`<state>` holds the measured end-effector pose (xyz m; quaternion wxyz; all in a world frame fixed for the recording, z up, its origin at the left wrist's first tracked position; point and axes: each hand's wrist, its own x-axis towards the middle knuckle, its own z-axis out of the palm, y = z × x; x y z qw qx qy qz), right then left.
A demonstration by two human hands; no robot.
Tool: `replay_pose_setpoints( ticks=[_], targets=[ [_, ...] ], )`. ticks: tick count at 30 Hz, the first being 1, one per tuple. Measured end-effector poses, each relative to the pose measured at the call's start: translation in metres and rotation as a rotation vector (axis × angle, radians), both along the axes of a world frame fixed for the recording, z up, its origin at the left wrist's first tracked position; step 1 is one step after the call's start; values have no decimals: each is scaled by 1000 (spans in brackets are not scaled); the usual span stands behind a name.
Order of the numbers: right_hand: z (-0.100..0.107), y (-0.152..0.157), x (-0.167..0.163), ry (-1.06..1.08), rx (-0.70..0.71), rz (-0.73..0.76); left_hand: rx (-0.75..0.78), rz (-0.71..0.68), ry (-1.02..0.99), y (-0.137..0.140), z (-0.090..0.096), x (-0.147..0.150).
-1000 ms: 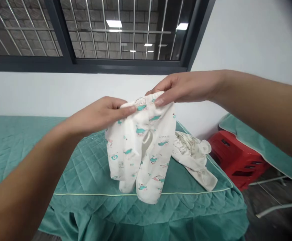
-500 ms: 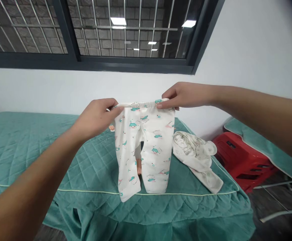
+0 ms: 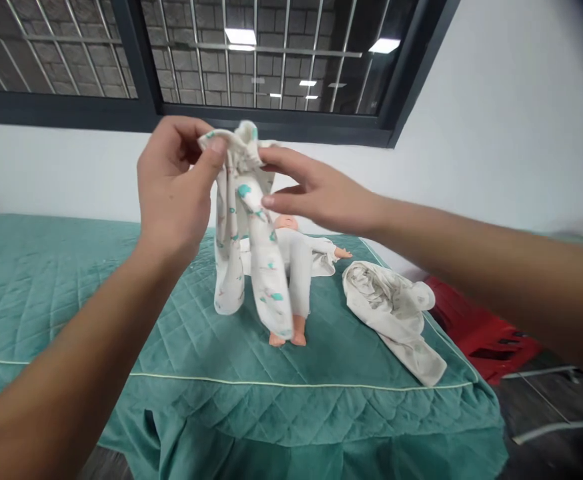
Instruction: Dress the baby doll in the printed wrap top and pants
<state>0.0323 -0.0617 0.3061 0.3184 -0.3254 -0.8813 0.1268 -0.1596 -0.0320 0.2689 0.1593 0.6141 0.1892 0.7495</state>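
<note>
Small white baby pants (image 3: 266,253) with green and pink prints hang bunched in the air. My left hand (image 3: 176,180) is closed on their waistband, thumb in front. My right hand (image 3: 316,187) touches the gathered waistband from the right, with thumb and index finger spread apart; its other fingertips are partly hidden. Behind the pants a baby doll (image 3: 300,273) in white clothes lies on its back on the green quilted bed cover (image 3: 171,353), feet toward me. The pants hide part of its body and one leg.
A crumpled white garment (image 3: 391,307) lies right of the doll, near the bed's corner. Red plastic stools (image 3: 491,340) stand on the floor beyond that edge. A white wall (image 3: 71,173) and a barred window (image 3: 271,60) rise behind the bed.
The pants were stretched flat by the waistband between both hands. Now they are raised and bunched, and my right hand has come left toward my left hand. The doll shows more.
</note>
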Motion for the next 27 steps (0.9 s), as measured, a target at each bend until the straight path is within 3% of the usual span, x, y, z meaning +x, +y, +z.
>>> replay_pose_setpoints(
  ticks=[4,7,9,12,14,17,19,22,27],
  targets=[
    [-30,13,-10,-123,174,-13,4,-58,-96,-3,-8,-7],
    [-63,16,-9,-261,107,-38,-176,-7,-64,4,-32,-17],
    [-87,13,-6,-441,-100,-26,-345,34,43,15,-59,-23],
    [-121,7,-1,-716,-401,8,-612,53,358,34,-114,-30],
    [-137,8,4,-766,-453,28,-715,69,523,43,-151,-31],
    [-149,22,18,-661,-355,66,-775,40,684,48,-192,-27],
    [-154,40,31,-576,-245,8,-785,15,746,49,-204,-20],
    [-168,76,53,-521,-123,-257,-823,-79,744,54,-206,-5],
    [-200,139,80,-423,-152,-605,-967,-316,540,71,-213,30]
  ],
)
